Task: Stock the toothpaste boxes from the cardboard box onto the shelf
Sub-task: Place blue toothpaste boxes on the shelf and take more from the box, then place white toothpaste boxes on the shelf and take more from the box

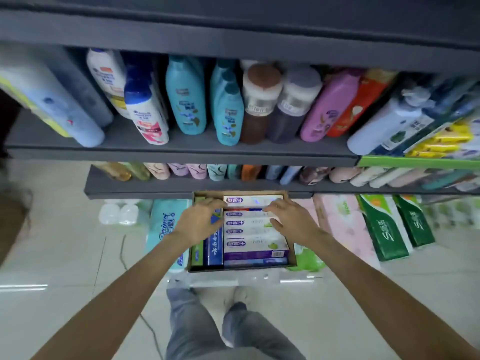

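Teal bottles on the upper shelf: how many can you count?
3: one left of centre, two more to its right, one in front of the other. Others may be hidden behind.

Left hand (200,219) hiding green toothpaste boxes (198,252), bottle labels (145,118) blurred, tissue packs (441,141) cut off right

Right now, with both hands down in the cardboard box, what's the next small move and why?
Probably close both hands on one white toothpaste box at the far end and lift. The left hand and right hand hover open over the stack in the cardboard box, gripping nothing.
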`<act>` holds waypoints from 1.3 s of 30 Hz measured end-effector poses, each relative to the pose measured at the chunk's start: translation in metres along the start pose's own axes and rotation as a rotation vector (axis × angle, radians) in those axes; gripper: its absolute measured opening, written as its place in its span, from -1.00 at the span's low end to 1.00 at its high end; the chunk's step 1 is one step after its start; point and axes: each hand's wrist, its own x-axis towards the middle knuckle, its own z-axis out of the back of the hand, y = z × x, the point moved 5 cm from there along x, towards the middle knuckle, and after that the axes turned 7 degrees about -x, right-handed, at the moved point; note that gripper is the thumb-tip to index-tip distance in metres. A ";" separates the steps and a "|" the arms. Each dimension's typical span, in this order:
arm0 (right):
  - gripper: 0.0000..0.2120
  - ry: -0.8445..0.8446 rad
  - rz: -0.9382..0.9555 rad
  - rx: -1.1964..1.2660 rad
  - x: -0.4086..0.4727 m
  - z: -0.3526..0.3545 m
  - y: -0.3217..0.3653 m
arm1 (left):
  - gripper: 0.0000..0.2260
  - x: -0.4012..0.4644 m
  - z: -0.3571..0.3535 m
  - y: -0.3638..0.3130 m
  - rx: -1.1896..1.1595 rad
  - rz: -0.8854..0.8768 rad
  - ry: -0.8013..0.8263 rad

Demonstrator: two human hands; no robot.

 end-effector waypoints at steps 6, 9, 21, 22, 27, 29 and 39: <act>-0.49 0.339 -0.004 -0.036 -0.001 -0.086 -0.021 | -0.47 -0.013 -0.077 0.039 -0.100 0.482 -0.027; -0.41 0.356 0.055 -0.160 0.020 -0.106 -0.018 | -0.37 -0.018 -0.097 0.049 0.020 0.518 -0.024; -0.37 0.280 0.023 -0.194 0.074 -0.131 -0.021 | -0.15 -0.014 -0.131 0.051 0.168 0.554 0.041; -0.39 0.270 0.038 -0.208 0.076 -0.131 -0.019 | -0.13 -0.013 -0.133 0.048 0.205 0.565 0.058; -0.43 0.246 0.048 -0.232 0.080 -0.132 -0.014 | -0.15 -0.007 -0.133 0.043 0.253 0.602 0.058; -0.44 0.229 0.032 -0.222 0.082 -0.132 -0.012 | -0.15 -0.009 -0.129 0.046 0.164 0.622 0.033; -0.34 0.185 0.170 -0.101 0.078 -0.141 0.026 | -0.23 -0.022 -0.116 0.051 -0.091 0.658 -0.107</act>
